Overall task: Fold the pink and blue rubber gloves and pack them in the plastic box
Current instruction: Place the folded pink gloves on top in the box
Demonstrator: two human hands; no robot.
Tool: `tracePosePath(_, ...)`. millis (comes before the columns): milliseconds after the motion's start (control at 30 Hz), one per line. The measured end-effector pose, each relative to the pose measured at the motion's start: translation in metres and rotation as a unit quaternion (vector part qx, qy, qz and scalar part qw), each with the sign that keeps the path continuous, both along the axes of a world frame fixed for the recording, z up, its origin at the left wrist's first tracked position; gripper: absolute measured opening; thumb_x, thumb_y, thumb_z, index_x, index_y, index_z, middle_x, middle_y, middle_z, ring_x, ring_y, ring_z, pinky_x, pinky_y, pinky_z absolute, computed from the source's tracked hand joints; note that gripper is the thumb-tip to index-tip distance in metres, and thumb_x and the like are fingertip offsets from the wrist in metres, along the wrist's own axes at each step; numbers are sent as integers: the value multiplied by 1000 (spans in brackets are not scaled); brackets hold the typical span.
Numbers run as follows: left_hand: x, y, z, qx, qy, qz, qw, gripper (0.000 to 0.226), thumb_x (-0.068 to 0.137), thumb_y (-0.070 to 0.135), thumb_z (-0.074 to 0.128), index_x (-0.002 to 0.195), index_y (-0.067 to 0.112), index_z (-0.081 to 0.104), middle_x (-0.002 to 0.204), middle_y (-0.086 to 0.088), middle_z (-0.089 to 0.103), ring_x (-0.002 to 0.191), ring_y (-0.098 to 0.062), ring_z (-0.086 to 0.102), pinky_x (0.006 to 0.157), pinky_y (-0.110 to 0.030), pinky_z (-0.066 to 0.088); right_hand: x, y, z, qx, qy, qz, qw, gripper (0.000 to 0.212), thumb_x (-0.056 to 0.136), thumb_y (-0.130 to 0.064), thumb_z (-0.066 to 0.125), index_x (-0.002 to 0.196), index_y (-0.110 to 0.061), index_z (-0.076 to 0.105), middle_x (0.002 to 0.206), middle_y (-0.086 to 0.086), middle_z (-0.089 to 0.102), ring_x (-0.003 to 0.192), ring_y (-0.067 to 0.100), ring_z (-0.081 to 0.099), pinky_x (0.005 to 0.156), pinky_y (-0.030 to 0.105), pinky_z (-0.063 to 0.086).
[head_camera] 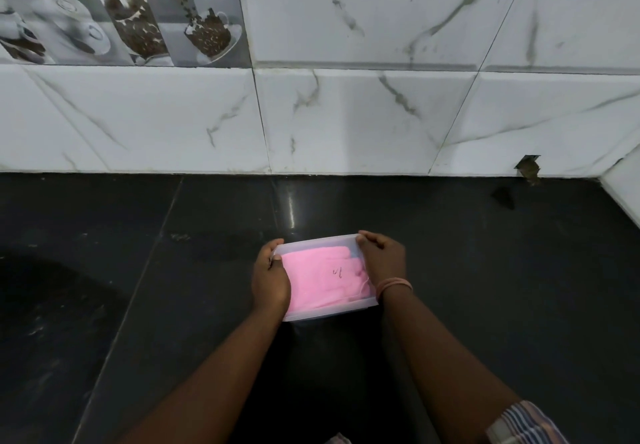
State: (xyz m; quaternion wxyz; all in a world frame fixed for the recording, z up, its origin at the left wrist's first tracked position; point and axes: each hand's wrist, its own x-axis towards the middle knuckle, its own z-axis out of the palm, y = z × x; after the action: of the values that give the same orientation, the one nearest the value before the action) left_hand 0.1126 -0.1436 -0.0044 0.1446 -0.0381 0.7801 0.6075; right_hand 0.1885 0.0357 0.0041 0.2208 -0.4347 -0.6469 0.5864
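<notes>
While both our forearms reach forward from six o'clock, our hands close on the short ends of the plastic box (325, 310), which sits on the dark countertop (173, 270) just below the middle of the view. Our left hand (270, 279) cups the end at nine o'clock, palm against the wall, fingers curled over the far corner and thumb lying along the rim. Our right hand (381, 259) grips the end at three o'clock, knuckles up, fingers bent down over the far corner. A pink band (394, 285) circles that wrist, and a striped sleeve (526, 423) shows at five o'clock. Inside the box the pink gloves (322, 279) lie folded and fill nearly all of it; a sliver of blue glove (355, 253) peeks out near the right fingers. We cannot tell whether a lid covers the box. Marbled white wall tiles (346, 114) rise at twelve o'clock, with coffee-cup picture tiles (121, 10) at eleven o'clock.
</notes>
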Motion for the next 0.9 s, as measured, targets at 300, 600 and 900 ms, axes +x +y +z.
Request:
tracePosePath(300,-9,-1,5,-60,-34,25,997,29,103,22,54,128,12,65,131,-17,63,124,-35,58,110,-47,45,3,-5,0,3,-17,-19,1000,23,90,-23,72,104,-6,75,97,6,73,91,20,67,78,27,51)
tracePosePath(600,-8,-31,8,21,-159,35,986,17,95,16,71,99,-1,70,106,-26,74,94,-36,72,93,-49,58,27,-13,-7,-32,-65,-7,997,20,97,-29,62,102,-13,73,98,5,72,86,16,65,69,26,50)
tracePosePath(900,-12,-35,8,19,-204,32,978,22,95,18,72,103,-3,73,93,-19,74,76,-31,66,77,-42,55,26,-5,0,-138,-73,-45,987,16,89,-30,73,87,-14,74,79,-5,69,76,14,64,62,27,50)
